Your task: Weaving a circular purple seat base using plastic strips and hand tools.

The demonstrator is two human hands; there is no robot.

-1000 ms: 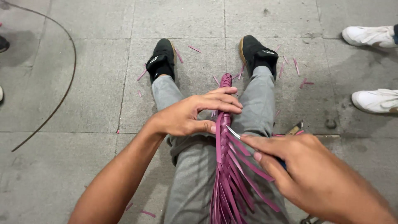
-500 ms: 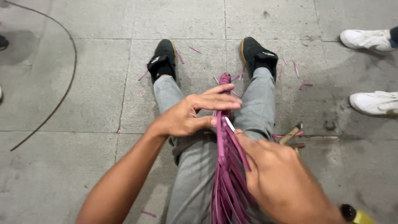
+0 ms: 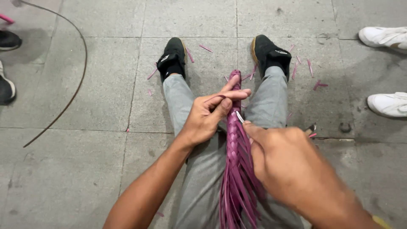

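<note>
bare forearms, grey trousers [image 3: 199, 169], black shoes [image 3: 174, 55]

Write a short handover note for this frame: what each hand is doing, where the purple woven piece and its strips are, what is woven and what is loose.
Left hand: grips the purple braid near its upper part, fingers wrapped across it.
Right hand: at the braid's right edge, pinching a strip beside a small pale tool; the grip itself is partly hidden.
The braid lies between the legs, its tip pointing to the black shoes.
Done: the upper length is tightly plaited.
Left: the loose strips fan out below. Trimmed bits litter the paving.
</note>
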